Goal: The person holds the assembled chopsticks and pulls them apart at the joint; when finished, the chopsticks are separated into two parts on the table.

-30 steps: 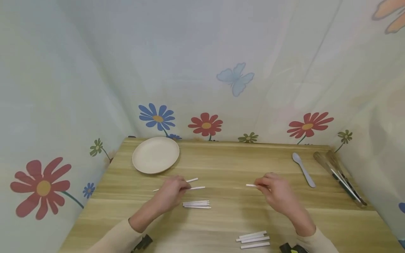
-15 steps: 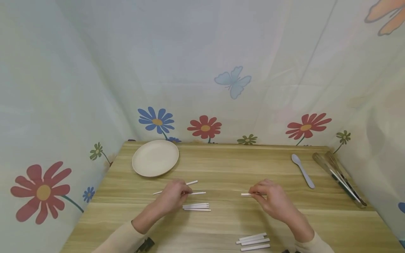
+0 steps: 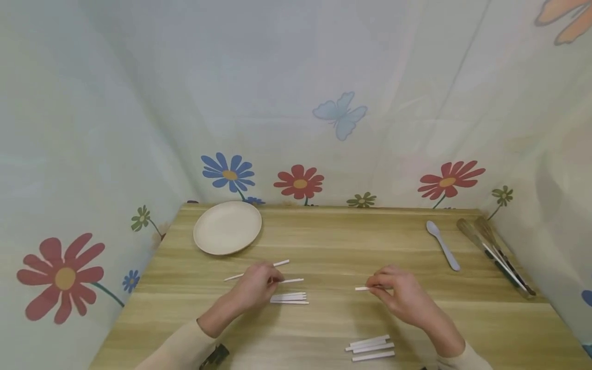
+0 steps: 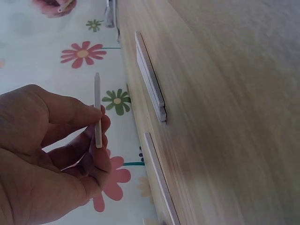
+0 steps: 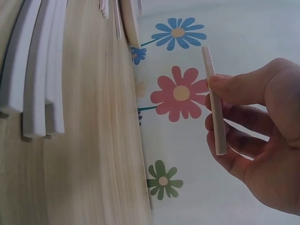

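My left hand (image 3: 252, 285) pinches a thin white stick (image 4: 97, 89) between thumb and fingers, above the left-centre part of the table. Held the same way by my right hand (image 3: 402, 295) is another short white stick (image 5: 218, 122), its tip pointing left toward the first one. The two sticks are apart. A longer-looking white stick (image 3: 281, 262) lies slantwise beyond the left hand, partly covered by it. Just in front of that hand lies a small row of white sticks (image 3: 289, 297). Several thicker white sticks (image 3: 373, 355) lie close together nearer the front, left of the right forearm.
At the back left of the wooden table (image 3: 333, 236) sits a round cream plate (image 3: 227, 227). A pale spoon (image 3: 443, 245) lies at the right, beside long tools with dark handles (image 3: 504, 264). A flower-printed curtain (image 3: 393, 128) hangs around the table.
My right hand has come slightly toward the front of the table with its stick. The left hand has shifted a little to the right and forward, still pinching its stick.
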Demonstrator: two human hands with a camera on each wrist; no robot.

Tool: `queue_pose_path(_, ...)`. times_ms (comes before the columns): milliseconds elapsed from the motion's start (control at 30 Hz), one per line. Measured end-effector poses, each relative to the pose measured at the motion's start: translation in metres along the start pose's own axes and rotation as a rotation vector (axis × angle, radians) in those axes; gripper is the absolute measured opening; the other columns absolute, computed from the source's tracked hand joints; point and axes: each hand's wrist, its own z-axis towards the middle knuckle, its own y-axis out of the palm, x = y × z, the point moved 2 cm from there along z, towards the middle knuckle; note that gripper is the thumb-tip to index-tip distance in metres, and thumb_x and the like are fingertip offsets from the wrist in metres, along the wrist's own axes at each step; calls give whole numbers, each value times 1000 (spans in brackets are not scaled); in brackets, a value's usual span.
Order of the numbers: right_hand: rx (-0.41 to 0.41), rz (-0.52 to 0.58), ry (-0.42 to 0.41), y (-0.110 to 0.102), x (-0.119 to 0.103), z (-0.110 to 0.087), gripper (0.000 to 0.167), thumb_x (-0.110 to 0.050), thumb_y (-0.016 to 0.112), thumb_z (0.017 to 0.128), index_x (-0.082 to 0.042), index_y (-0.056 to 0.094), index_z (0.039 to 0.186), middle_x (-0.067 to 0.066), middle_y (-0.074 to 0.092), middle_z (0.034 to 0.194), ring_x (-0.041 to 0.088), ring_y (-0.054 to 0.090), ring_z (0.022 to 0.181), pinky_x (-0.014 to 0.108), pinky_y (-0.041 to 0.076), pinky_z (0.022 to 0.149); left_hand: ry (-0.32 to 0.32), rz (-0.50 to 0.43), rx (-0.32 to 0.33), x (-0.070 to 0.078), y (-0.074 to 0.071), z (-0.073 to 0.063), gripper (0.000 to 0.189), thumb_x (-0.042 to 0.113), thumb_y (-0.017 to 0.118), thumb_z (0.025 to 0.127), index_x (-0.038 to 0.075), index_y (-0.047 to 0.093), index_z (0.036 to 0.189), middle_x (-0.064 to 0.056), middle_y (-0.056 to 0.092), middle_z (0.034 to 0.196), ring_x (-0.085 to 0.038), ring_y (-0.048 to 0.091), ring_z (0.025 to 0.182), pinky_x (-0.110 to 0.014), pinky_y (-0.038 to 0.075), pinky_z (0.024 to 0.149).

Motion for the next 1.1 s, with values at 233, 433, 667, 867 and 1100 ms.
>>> queue_pose_path(233,-65,9,1,2,-2,-7,19,-4,79,76,-20,72,84,-9,69,82,1,57,76,20,50,65,0,-20,-3,-3,2,-1,18,-4,68,75,7,77,87,2,64,73,-8,57,68,-22,47,62)
queue_pose_path(433,-91,36,-3,5,-5,-10,20,-4,78,77,-21,71,84,-11,68,83,0,56,76,20,51,63,20,-35,8,-4,7,-1,18,-4,67,74,7,77,85,2,66,73,-7,56,66,-20,47,61)
queue_pose_path(667,-137,67,21,6,-7,-12,20,-3,78,78,-20,72,86,-8,69,84,-1,56,77,20,51,63,8,-22,-4,-5,14,-1,16,0,68,74,8,77,84,2,66,74,-9,56,69,-23,47,64)
queue_pose_path(867,-151,72,27,6,-8,-12,21,-3,78,77,-21,72,86,-11,68,82,-3,57,75,18,51,63,-16,-8,-17,-7,14,0,15,1,69,75,8,76,86,1,66,76,-9,56,71,-25,48,66)
queue_pose_path(1100,-154,109,3,8,-10,-16,19,-1,77,77,-18,73,85,-11,67,82,-4,55,74,17,50,61,-6,-19,-39,-6,17,3,18,-3,67,74,8,76,86,1,67,77,-11,57,72,-26,48,66)
